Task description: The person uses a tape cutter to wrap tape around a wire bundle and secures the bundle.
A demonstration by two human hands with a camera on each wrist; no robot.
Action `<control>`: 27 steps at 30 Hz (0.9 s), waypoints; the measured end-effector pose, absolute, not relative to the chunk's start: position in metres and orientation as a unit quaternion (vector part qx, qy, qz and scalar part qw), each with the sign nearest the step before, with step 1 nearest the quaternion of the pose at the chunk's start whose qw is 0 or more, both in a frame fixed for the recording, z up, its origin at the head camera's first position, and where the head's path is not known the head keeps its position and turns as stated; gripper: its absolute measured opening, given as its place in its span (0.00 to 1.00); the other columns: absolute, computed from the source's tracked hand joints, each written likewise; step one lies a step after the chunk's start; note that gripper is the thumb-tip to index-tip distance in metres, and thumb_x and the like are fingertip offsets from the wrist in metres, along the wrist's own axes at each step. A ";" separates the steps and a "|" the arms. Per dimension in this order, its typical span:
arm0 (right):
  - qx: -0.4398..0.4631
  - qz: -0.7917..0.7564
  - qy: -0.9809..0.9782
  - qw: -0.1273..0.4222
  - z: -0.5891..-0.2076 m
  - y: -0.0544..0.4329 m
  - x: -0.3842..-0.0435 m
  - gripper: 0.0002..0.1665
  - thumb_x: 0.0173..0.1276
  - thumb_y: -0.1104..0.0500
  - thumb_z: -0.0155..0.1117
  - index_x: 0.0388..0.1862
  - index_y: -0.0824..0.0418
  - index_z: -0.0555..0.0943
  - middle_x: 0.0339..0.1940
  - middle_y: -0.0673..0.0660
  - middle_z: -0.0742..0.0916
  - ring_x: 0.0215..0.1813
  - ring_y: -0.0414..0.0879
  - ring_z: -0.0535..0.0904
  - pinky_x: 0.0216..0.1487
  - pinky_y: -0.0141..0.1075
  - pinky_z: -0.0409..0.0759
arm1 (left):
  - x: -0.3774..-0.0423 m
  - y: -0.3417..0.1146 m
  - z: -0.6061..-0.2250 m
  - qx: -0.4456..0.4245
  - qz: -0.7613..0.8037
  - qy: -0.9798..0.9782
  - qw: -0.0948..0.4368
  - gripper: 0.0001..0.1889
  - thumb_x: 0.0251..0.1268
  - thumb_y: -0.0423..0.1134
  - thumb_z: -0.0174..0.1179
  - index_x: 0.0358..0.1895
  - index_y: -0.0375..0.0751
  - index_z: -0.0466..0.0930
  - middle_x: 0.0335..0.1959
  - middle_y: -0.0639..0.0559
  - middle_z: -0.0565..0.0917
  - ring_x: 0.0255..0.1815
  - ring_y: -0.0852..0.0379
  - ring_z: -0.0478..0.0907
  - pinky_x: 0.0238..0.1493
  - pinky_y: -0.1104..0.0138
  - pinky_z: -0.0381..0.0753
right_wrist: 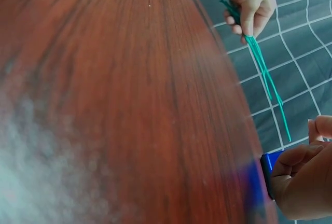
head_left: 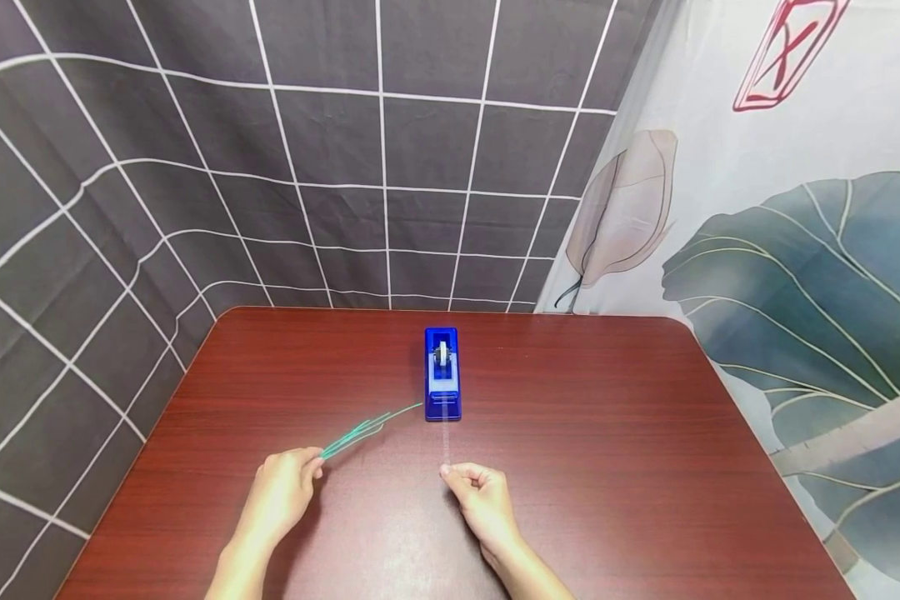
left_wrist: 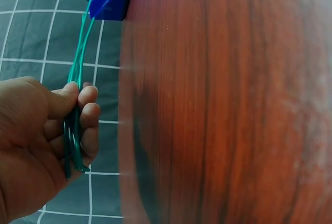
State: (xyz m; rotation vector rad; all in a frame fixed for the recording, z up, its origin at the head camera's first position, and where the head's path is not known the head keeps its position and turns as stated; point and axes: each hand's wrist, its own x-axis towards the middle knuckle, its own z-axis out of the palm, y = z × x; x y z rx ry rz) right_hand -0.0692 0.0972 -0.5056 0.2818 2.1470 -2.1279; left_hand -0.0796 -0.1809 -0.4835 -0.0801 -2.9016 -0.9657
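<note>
My left hand (head_left: 281,487) pinches a small bundle of thin green wires (head_left: 356,435) between thumb and fingers. In the left wrist view, the wires (left_wrist: 78,68) run through the grip and stick out on both sides. A blue tape dispenser (head_left: 442,408) stands on the table, its roll of tape (head_left: 442,354) facing up. From its front a clear strip of tape (head_left: 446,442) stretches toward me, the end pinched by my right hand (head_left: 487,500). The wires' longest tip reaches close to the dispenser's left side. In the right wrist view, my right hand (right_wrist: 306,177) partly hides the dispenser.
The reddish-brown wooden table (head_left: 607,450) has rounded far corners. Behind it and to the left hangs a dark grey curtain (head_left: 435,142) with white grid lines. A white curtain with large leaf prints (head_left: 810,283) hangs on the right.
</note>
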 end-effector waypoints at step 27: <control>0.093 -0.702 0.704 0.051 -0.506 0.100 -0.070 0.15 0.68 0.62 0.69 0.39 0.77 0.85 0.15 0.44 0.74 0.18 0.33 0.62 0.21 0.26 0.62 | -0.081 -0.169 -0.482 -0.085 -0.305 -0.948 0.046 0.05 0.66 0.26 0.63 0.40 0.35 0.87 0.26 0.55 0.84 0.29 0.61 0.81 0.36 0.59 0.84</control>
